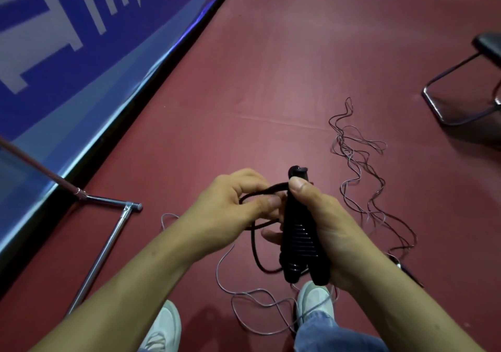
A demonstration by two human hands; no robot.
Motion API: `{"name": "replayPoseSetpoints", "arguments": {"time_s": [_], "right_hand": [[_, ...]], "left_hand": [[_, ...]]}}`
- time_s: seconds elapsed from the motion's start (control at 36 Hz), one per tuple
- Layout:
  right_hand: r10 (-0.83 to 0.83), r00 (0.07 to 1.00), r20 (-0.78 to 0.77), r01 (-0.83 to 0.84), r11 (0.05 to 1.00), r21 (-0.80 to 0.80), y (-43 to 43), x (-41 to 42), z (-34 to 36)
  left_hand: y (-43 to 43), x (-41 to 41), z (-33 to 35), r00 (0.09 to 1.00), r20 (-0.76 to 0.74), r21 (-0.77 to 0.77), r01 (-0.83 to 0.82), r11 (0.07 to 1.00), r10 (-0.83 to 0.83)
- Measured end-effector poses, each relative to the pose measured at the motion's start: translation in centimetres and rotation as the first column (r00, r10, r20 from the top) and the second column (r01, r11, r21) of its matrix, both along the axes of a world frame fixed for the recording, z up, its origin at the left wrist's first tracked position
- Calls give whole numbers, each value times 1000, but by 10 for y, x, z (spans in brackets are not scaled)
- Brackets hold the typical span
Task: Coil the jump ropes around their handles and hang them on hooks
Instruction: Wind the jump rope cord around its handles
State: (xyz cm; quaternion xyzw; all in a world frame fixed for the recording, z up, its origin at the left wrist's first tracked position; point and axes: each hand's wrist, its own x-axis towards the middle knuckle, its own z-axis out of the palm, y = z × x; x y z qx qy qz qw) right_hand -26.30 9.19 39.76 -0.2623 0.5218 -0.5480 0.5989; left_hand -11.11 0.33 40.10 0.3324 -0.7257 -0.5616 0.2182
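My right hand [322, 224] grips two black jump-rope handles [296, 237] held side by side, thumb pressed near their top. Black rope is wound in several turns around the handles' middle. My left hand [233, 208] pinches a loop of the thick black rope [254, 246] just left of the handles; a slack bight of it hangs below. A thin grey rope [352, 162] lies tangled on the red floor to the right, and more thin grey cord [257, 297] trails by my feet.
A blue banner wall [81, 53] runs along the left. A metal stand foot [108, 240] lies on the floor at lower left. A chair's metal base [458, 94] sits at upper right. A small dark handle [406, 270] lies beside my right forearm. My white shoes [314, 300] are below.
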Motion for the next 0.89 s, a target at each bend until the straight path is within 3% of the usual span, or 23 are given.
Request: {"name": "replayPoseSetpoints", "arguments": {"time_s": [0.19, 0.33, 0.5, 0.64, 0.81, 0.89], "right_hand": [[-61, 977, -203, 66, 998, 14, 0, -4, 4], [-58, 939, -340, 44, 998, -47, 2, -2, 5], [30, 965, -259, -27, 1000, 16, 4, -1, 8], [139, 965, -222, -134, 990, 39, 6, 0, 11], [112, 976, -187, -103, 993, 57, 5, 0, 13], [108, 970, -219, -95, 993, 66, 5, 1, 11]], "left_hand": [[-2, 10, 3, 985, -172, 283, 40, 958, 10], [-10, 15, -2, 1000, -5, 94, -25, 995, 25], [-20, 25, 1, 1000, -23, 72, 3, 997, -1], [-23, 29, 3, 995, 100, -106, 6, 994, 4], [-17, 24, 1, 969, 247, -272, 64, 960, 6], [-14, 26, -1, 962, 269, -220, 96, 971, -34]]}}
